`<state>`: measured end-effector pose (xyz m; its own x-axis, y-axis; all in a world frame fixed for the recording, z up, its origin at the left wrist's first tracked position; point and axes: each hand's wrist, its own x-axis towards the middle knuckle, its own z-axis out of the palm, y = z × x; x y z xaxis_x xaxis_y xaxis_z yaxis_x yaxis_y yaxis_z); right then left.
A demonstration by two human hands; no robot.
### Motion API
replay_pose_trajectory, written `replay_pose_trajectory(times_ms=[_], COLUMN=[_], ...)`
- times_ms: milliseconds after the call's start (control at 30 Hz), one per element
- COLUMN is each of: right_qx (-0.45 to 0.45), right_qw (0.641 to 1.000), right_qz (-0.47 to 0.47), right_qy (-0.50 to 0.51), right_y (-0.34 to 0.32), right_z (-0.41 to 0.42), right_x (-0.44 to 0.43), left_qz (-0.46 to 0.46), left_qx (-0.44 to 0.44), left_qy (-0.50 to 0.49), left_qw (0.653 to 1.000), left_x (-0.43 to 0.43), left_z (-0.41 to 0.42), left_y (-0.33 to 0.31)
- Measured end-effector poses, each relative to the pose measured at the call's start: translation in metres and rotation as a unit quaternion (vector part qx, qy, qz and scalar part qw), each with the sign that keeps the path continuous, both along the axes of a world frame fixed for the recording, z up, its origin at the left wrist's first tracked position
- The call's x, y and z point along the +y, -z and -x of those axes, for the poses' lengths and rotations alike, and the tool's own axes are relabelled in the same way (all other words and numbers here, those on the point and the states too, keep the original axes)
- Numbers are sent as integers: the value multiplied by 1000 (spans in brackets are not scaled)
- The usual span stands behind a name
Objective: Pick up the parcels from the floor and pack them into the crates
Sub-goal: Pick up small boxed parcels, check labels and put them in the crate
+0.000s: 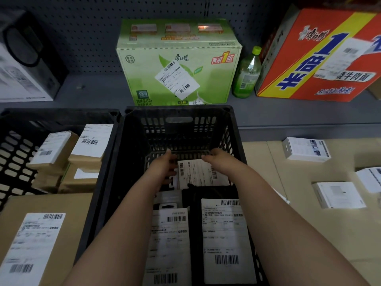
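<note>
Black crate [177, 110], labelled parcels [225, 240] inside

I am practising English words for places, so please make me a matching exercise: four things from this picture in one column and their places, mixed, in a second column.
Things
1. green bottle
2. small white boxes
3. brown parcels
4. parcel gripped by the left hand and right hand

Places
a. in the left crate
b. in the middle crate
c. on the shelf, between the green carton and the red carton
d. on the floor, right of the crates

Pairs: 1-c, 2-d, 3-a, 4-b.
</note>
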<state>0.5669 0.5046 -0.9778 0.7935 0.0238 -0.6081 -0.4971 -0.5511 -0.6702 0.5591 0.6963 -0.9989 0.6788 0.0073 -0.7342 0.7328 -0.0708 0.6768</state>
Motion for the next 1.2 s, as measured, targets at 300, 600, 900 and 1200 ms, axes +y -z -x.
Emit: replay_pose_trajectory(times_ms=[300, 600, 900, 1200], right_qx=[-27, -87, -182, -90], right_qw=[993, 959, 916, 873], right_qz=[-92, -236, -238, -202], right_qy=[71, 127, 267, 434], right_y=[-8, -61, -109, -27], right_z=[-1, -3, 10, 71], right_x=[5, -18, -147, -249], left_qz=[92, 147, 266, 250], left_qx=[-82, -165, -131, 23], left_qy=[-79, -70, 6, 22], left_qw=[989, 973, 955, 968], left_x=[1, -36, -173, -309], left_z=[-8, -17, -29, -6], left_y=[-23, -76, -124, -38])
